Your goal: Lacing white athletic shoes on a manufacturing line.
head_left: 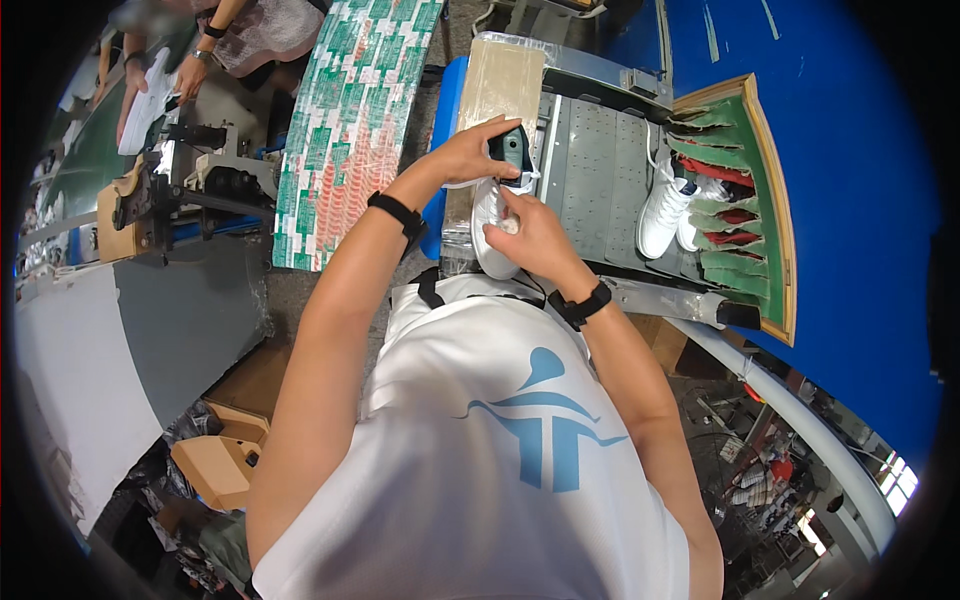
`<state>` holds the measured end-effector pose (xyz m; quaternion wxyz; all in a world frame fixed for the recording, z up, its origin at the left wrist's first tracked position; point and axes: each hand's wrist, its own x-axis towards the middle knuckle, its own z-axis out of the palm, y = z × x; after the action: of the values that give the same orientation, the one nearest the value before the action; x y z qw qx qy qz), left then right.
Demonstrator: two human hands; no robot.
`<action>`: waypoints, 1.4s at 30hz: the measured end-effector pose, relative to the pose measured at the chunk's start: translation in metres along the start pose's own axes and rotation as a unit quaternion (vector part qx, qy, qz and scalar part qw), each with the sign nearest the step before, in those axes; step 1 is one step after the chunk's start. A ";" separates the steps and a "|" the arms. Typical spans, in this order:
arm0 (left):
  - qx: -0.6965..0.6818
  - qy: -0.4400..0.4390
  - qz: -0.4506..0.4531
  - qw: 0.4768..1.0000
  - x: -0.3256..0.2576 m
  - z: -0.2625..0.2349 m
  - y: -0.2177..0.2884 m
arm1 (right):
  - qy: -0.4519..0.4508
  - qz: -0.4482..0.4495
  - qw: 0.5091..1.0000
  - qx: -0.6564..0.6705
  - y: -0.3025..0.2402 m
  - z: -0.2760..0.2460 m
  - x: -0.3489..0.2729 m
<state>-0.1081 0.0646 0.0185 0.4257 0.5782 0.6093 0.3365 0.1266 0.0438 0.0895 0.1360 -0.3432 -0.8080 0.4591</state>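
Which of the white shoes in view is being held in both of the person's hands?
The white shoe at centre, gripped by the left hand and right hand; the other white shoe rests untouched at the green rack.

Grey perforated metal work surface (595, 185), ahead at centre. Pair of white sneakers (665, 215), lying at its right edge. Wooden-framed green tray (770, 200), just right of the sneakers, holding strips of green and red material. Blue panel (850, 180), beyond the tray to the right. Flat brown board wrapped in clear plastic (500, 85), left of the metal surface. Green, white and red patterned sheet (350, 130), further left. Dark sewing machine (175, 190) on a wooden base, far left. Co-worker's hands (185, 75) with a white shoe part, top left. Cardboard boxes (215, 465), lower left.
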 end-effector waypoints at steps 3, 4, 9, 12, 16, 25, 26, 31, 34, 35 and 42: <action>-0.030 -0.036 0.013 0.999 0.007 -0.001 -0.009 | -0.030 0.059 0.995 0.070 -0.015 0.006 -0.004; -0.029 -0.034 0.013 0.999 0.006 -0.001 -0.011 | -0.064 0.068 0.995 0.034 -0.022 0.005 -0.011; 0.001 -0.022 0.019 1.000 0.005 0.001 -0.011 | -0.100 0.018 0.995 -0.004 -0.019 -0.034 -0.068; -0.016 -0.026 0.019 0.999 0.007 0.001 -0.006 | -0.080 0.050 0.994 0.051 -0.007 -0.037 -0.069; -0.018 0.062 0.047 0.997 -0.009 0.004 -0.006 | -0.080 0.040 0.996 0.028 -0.021 -0.011 -0.043; -0.014 0.068 -0.175 0.982 -0.072 0.046 0.012 | -0.046 0.035 0.998 0.024 -0.007 -0.025 -0.063; -0.032 0.067 -0.172 0.982 -0.069 0.046 0.005 | -0.048 0.034 0.998 0.023 -0.008 -0.025 -0.056; -0.230 0.074 -0.204 0.949 -0.080 0.056 -0.003 | 0.006 0.052 0.998 0.023 0.003 -0.027 -0.021; 0.022 0.103 -0.043 0.994 -0.109 0.064 0.052 | 0.026 0.012 1.000 -0.012 0.013 -0.023 -0.025; 0.014 0.079 -0.041 0.996 -0.120 0.071 0.062 | 0.025 0.013 1.000 -0.012 0.014 -0.023 -0.027; 0.116 -0.051 -0.011 0.992 -0.130 0.034 0.046 | 0.034 0.041 0.998 0.045 0.024 -0.028 -0.033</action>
<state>-0.0618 -0.0619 0.0626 0.3899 0.6334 0.6283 0.2283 0.1759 0.0478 0.0880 0.1595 -0.3850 -0.7665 0.4887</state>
